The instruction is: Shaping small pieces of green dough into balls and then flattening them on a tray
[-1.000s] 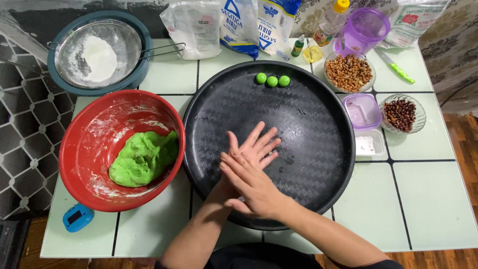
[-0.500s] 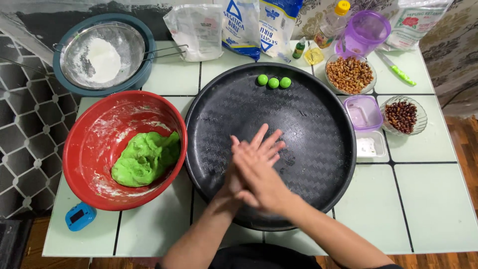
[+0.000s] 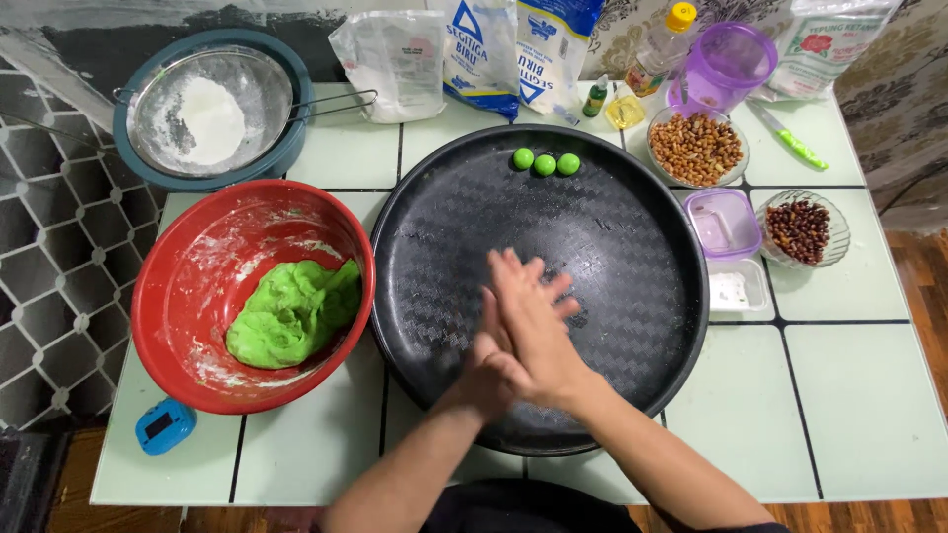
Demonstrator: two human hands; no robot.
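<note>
Right hand (image 3: 538,331) lies pressed flat over left hand (image 3: 491,367), palms together, above the black tray (image 3: 632,227) holding 3 green balls (image 3: 544,163).

Pale green tiled table (image 3: 869,415) — patterned wallpaper (image 3: 904,89) behind, wooden floor (image 3: 928,276) beside.

Palms together over black tray (image 3: 632,227)

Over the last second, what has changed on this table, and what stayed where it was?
Only the hands moved. The right hand slid across the left hand, palms pressed together over the black tray; whatever lies between them is hidden. Nothing was picked up or put down. The three green balls, the green dough and the red bowl stayed put.
</note>
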